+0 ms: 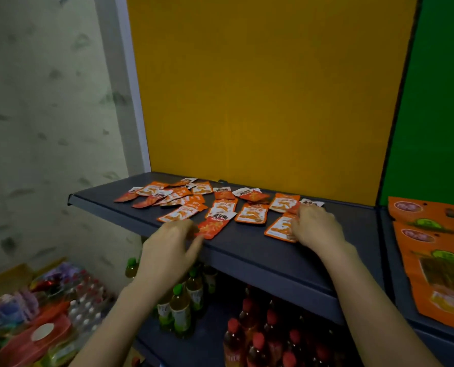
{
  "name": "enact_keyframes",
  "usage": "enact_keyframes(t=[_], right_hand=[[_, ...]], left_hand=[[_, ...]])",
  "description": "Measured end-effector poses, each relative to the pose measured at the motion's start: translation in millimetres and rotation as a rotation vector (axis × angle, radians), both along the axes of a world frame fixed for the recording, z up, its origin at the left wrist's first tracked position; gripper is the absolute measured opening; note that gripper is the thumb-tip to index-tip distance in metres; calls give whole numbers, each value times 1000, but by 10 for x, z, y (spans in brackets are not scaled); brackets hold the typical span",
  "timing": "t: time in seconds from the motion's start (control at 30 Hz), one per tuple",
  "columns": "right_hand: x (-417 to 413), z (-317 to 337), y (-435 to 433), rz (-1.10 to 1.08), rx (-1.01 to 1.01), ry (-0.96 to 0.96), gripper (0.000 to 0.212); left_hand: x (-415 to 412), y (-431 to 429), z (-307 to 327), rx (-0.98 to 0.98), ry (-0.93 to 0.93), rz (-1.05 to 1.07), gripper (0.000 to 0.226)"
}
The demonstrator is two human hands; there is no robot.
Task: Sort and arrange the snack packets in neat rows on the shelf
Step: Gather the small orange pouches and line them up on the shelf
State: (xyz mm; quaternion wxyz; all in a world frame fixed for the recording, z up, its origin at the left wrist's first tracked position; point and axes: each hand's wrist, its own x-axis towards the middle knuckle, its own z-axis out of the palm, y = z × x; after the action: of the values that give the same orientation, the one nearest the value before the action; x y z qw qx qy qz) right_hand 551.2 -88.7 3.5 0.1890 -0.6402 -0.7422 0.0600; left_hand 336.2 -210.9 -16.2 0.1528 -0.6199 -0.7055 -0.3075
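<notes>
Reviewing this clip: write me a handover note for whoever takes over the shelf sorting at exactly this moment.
Left hand: pinches the corner of a red packet near the shelf's front edge.
Right hand: on the edge of an orange packet; grip unclear through blur.
Snack packets: scattered and overlapping on the dark shelf, red and orange mixed.
Done: no neat row visible yet.
Left: sort by kind, lay all in rows.

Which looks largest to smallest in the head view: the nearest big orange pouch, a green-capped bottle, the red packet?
1. Large flat orange plastic pouch.
2. Green-capped bottle of yellow drink.
3. Flat red snack packet.
Distances from the camera differ, so real sizes are unsure.
</notes>
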Motion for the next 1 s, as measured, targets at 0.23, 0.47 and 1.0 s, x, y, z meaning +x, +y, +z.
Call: enact_keyframes(t=[0.23,0.47,1.0], right_hand=[[-111,-55,104,-109,-17,-111,43],[-257,-103,106,-182,64,-281,62],[-7,107,60,-281,-306,326,72]], left_hand=[[210,1144,109,-191,-114,-128,27],[394,1748,134,-435,17,-69,58],[205,1980,175,-522,-367,-460,38]])
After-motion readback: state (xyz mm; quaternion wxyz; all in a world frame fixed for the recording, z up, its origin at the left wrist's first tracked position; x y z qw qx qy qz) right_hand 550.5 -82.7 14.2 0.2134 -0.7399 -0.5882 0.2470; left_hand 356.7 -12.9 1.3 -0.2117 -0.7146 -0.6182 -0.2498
